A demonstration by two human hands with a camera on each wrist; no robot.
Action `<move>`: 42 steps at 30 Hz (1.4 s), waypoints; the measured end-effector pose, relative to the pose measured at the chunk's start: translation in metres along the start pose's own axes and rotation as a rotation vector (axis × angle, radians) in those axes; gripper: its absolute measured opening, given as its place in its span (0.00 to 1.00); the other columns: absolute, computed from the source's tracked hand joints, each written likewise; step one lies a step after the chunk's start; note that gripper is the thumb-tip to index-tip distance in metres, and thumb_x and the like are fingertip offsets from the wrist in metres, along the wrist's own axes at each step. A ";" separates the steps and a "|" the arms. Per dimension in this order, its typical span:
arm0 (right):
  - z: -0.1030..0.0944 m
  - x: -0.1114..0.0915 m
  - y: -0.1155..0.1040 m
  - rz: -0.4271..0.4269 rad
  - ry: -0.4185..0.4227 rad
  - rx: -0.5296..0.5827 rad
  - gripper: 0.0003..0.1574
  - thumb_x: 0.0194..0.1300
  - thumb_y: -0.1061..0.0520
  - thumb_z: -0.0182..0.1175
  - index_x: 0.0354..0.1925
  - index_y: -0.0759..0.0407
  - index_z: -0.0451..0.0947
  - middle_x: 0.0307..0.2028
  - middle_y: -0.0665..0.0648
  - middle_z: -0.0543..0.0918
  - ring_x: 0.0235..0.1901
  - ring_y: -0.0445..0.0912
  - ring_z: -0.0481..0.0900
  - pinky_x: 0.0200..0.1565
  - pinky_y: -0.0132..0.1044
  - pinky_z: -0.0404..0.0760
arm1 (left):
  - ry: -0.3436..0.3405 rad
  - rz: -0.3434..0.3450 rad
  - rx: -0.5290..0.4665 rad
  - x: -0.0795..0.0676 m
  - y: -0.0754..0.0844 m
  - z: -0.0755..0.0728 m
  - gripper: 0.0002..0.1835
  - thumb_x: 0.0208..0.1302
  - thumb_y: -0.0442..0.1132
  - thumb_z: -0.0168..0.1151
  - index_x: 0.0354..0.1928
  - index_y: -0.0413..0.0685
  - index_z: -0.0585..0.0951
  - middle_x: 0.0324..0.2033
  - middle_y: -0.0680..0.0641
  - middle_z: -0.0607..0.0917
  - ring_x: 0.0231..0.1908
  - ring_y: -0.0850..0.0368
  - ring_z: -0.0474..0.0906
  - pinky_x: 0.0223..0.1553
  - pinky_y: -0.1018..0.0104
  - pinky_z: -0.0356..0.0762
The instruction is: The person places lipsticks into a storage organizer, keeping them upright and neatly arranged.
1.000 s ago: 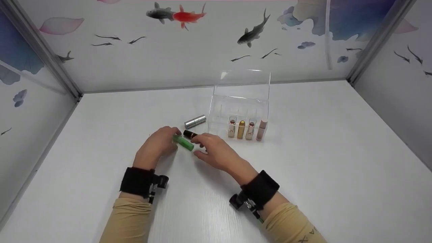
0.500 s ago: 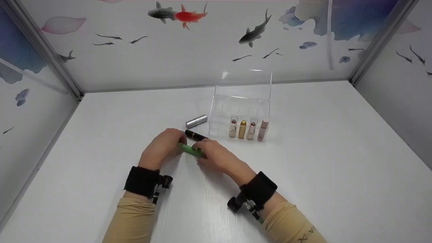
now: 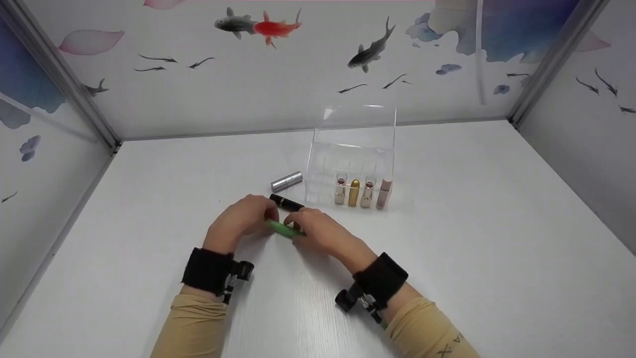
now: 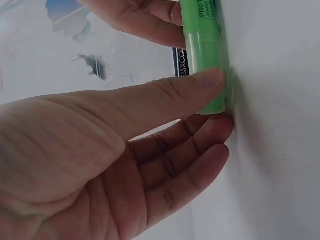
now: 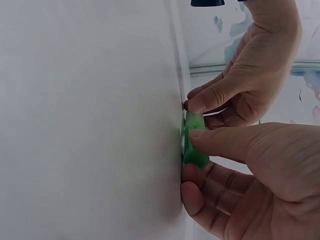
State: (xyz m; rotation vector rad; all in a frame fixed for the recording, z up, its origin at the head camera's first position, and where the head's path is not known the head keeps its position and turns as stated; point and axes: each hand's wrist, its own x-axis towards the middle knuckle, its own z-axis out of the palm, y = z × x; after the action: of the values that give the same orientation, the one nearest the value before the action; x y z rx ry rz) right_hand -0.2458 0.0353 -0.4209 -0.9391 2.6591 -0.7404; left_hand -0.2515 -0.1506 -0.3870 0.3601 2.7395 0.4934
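Note:
A green lip balm tube (image 3: 284, 229) lies low over the white table, held between both hands. My left hand (image 3: 243, 219) pinches its translucent capped end, thumb across the cap (image 4: 202, 52) in the left wrist view. At the tube's other, solid green end, my right hand (image 3: 325, 231) pinches with thumb and fingers; the right wrist view shows that thumb lying along the green body (image 5: 197, 159). Just beyond the hands rests a black tube (image 3: 286, 202) with a thin gold band, its right end close behind the right hand's fingers.
A silver tube (image 3: 286, 182) lies behind the black one. To its right stands a clear divided box (image 3: 350, 145) with its lid raised. Its front row holds two clear-capped lipsticks, a gold bullet-shaped tube (image 3: 354, 194) and a pink lip gloss (image 3: 384, 194). Printed walls surround the table.
My right hand has left the black tube and taken hold of the green tube's free end. The green tube, with my left hand on it, has shifted slightly right and nearer.

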 end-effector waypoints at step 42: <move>-0.045 -0.014 0.012 0.020 0.388 0.194 0.22 0.68 0.64 0.62 0.59 0.59 0.77 0.49 0.59 0.85 0.47 0.50 0.86 0.50 0.42 0.85 | 0.572 0.293 -0.496 0.004 0.033 -0.010 0.14 0.69 0.40 0.64 0.54 0.50 0.80 0.49 0.50 0.87 0.50 0.56 0.86 0.53 0.63 0.84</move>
State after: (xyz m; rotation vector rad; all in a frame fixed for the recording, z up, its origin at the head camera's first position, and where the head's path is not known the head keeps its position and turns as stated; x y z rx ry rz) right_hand -0.2584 0.0696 -0.3883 -0.7820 2.8385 -1.2634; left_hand -0.2527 -0.1220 -0.3670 0.5575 2.9429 1.5226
